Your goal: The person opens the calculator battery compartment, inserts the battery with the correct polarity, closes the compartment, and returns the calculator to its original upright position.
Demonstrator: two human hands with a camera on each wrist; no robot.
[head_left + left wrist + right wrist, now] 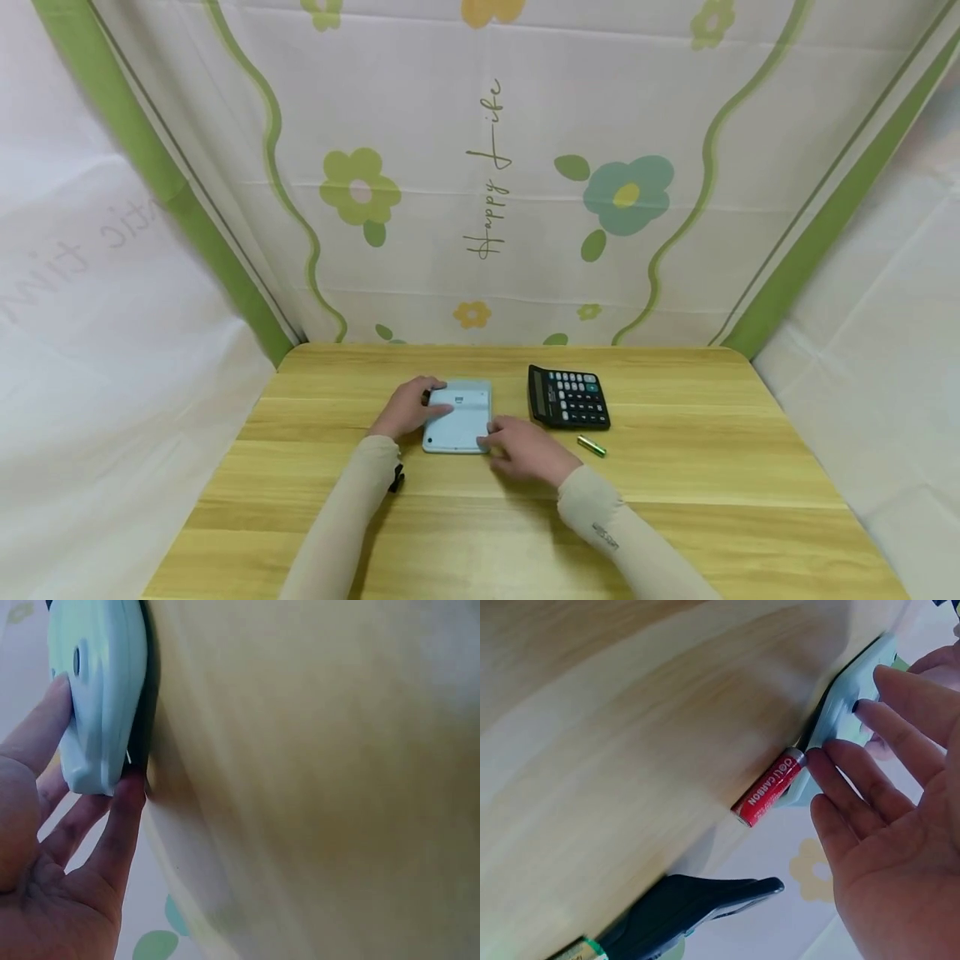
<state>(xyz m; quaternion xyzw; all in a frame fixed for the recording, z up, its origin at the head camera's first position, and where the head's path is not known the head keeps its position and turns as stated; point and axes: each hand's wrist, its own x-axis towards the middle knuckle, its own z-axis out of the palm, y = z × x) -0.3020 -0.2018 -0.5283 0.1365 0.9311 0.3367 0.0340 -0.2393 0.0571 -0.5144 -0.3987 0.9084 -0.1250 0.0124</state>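
Observation:
A light-blue calculator lies back side up on the table, its plain underside with a small latch mark facing me. My left hand grips its left edge; in the left wrist view the thumb lies on the back and the fingers reach under the rim. At the lower right corner is my right hand, fingers loosely extended, fingertips right at the calculator's edge. A red battery lies by those fingertips in the right wrist view, hidden behind the hand in the head view.
A black calculator stands keys up to the right. A green battery lies just in front of it. The wooden table is bordered by a printed cloth at the back and white cloth on both sides.

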